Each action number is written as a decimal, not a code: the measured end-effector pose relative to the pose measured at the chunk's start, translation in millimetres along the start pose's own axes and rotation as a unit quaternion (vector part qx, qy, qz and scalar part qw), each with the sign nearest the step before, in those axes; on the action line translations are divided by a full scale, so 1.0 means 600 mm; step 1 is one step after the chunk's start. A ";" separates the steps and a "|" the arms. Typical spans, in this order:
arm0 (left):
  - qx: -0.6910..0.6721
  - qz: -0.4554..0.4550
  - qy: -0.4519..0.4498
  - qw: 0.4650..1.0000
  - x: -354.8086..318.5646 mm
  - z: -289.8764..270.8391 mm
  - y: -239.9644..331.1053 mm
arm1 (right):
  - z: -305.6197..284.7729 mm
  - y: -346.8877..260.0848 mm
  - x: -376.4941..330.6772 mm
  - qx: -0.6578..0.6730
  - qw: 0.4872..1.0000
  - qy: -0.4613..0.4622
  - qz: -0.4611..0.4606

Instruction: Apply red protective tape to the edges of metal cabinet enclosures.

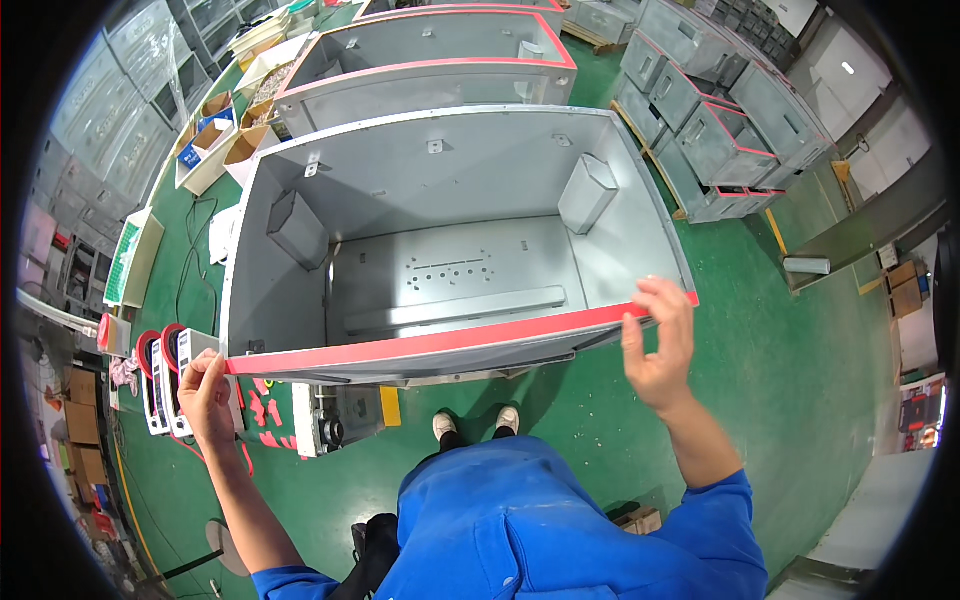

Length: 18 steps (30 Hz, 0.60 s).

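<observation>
A large grey metal box [455, 300] stands before me with its open side up. Red tape [450, 338] runs along its near rim from corner to corner. At the near left corner my left hand [207, 395] is closed, finger and thumb pinching the tape's end. Over the near right corner is my right hand [662, 350], its fingers curved and parted from the thumb, at or just above the tape; contact is hard to tell. Inside the box, angled grey brackets [588, 193] sit in the far corners, and the bottom panel has several small holes.
Behind stands another grey box [430, 88] with red-taped rims. Tape dispensers [160, 380] and red tape scraps [262, 410] lie at the lower left. Cartons and bins [210, 140] line the left. Stacked grey boxes [715, 135] stand on pallets at the right. A cable [190, 250] crosses the green floor.
</observation>
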<state>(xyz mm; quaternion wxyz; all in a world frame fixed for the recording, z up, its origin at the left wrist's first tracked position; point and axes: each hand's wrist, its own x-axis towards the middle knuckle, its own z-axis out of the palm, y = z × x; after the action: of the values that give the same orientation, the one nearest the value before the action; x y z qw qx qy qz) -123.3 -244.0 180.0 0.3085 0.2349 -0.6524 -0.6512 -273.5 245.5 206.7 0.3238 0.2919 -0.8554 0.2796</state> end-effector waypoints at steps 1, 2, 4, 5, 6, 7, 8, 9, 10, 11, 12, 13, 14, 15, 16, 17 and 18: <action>0.001 -0.002 -0.001 1.000 0.000 0.001 0.001 | 0.004 -0.005 -0.002 0.012 1.000 -0.011 -0.020; 0.002 -0.004 0.000 1.000 -0.001 0.001 0.002 | 0.010 -0.013 -0.002 0.009 0.999 -0.022 -0.036; -0.001 0.004 -0.001 1.000 -0.002 0.006 0.002 | 0.019 -0.029 0.000 0.004 0.997 -0.046 -0.069; -0.001 0.009 0.002 1.000 -0.003 0.006 0.005 | 0.023 -0.036 0.000 -0.006 0.994 -0.070 -0.080; 0.002 0.006 0.000 1.000 -0.003 0.005 0.005 | 0.027 -0.043 0.001 -0.013 0.993 -0.080 -0.088; 0.000 0.006 -0.001 1.000 -0.006 0.008 0.009 | 0.032 -0.051 0.002 -0.019 0.991 -0.091 -0.097; -0.004 0.008 -0.003 1.000 -0.009 0.014 0.013 | 0.036 -0.057 0.002 -0.027 0.989 -0.101 -0.106; 0.001 0.002 0.001 1.000 -0.010 0.016 0.016 | 0.040 -0.062 0.001 -0.038 0.986 -0.109 -0.116; -0.004 0.004 -0.009 1.000 -0.012 0.020 0.020 | 0.045 -0.066 -0.002 -0.048 0.985 -0.115 -0.121; -0.009 0.003 -0.021 1.000 -0.013 0.023 0.024 | 0.049 -0.068 -0.005 -0.057 0.983 -0.121 -0.126; -0.014 0.002 -0.034 0.999 -0.014 0.025 0.026 | 0.052 -0.069 -0.008 -0.067 0.981 -0.127 -0.132; -0.013 0.002 -0.028 1.000 -0.014 0.030 0.029 | 0.053 -0.066 -0.009 -0.069 0.980 -0.128 -0.135; -0.003 -0.009 -0.018 1.000 -0.016 0.035 0.036 | 0.054 -0.065 -0.010 -0.070 0.980 -0.129 -0.136; 0.001 -0.014 -0.013 1.000 -0.016 0.037 0.038 | 0.055 -0.066 -0.009 -0.071 0.980 -0.129 -0.136; 0.005 -0.018 -0.009 1.000 -0.015 0.038 0.038 | 0.055 -0.067 -0.009 -0.072 0.979 -0.130 -0.137; 0.006 -0.020 0.002 1.000 -0.017 0.041 0.041 | 0.054 -0.068 -0.009 -0.069 0.980 -0.128 -0.136; 0.001 -0.019 -0.002 1.000 -0.014 0.035 0.037 | 0.054 -0.069 -0.008 -0.069 0.980 -0.127 -0.137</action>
<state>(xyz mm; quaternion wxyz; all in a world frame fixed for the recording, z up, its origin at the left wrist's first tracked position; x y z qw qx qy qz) -130.5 -222.4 202.3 0.2942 0.2463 -0.6492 -0.6568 -255.1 197.4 194.6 0.2676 0.4167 -0.8584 0.1337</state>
